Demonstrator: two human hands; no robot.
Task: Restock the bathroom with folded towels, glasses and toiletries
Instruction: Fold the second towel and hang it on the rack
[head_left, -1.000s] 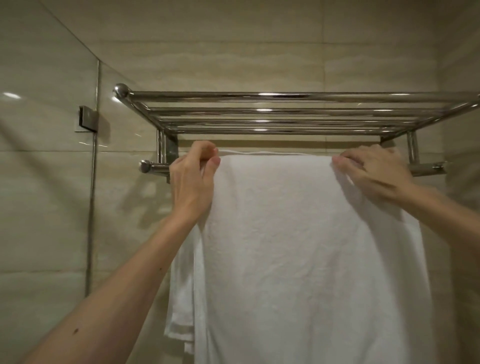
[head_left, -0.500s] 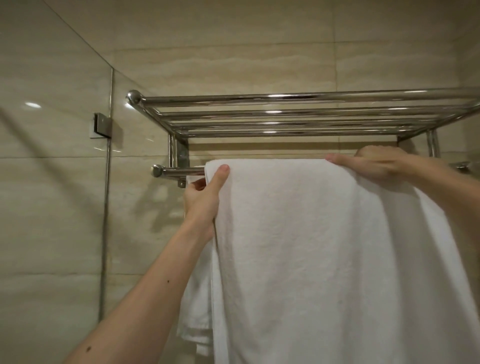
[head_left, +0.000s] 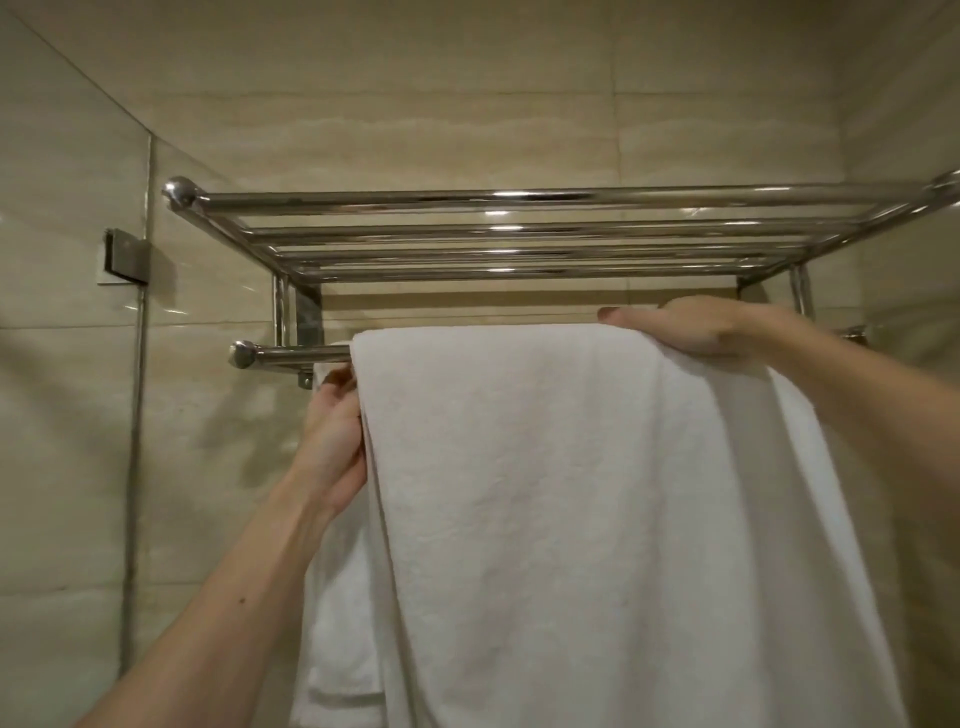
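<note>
- Head view, towel: white towel is draped over the lower rail of a chrome wall rack, its fold running along the rail and its front layer hanging down past the bottom of the picture. A second layer shows behind it at the lower left.
- Head view, left hand: left hand reaches up to the towel's left edge, just under the rail. Its fingers are curled and hold that edge; their tips are partly hidden behind the front layer.
- Head view, right hand: right hand lies on top of the fold near the towel's right end, fingers stretched out fairly straight towards the left and resting on the cloth, not wrapped round it.
- Head view, surroundings: the rack's upper shelf of bars is bare. Beige tiled wall stands behind it, and a glass panel with a metal clamp stands to the left.
</note>
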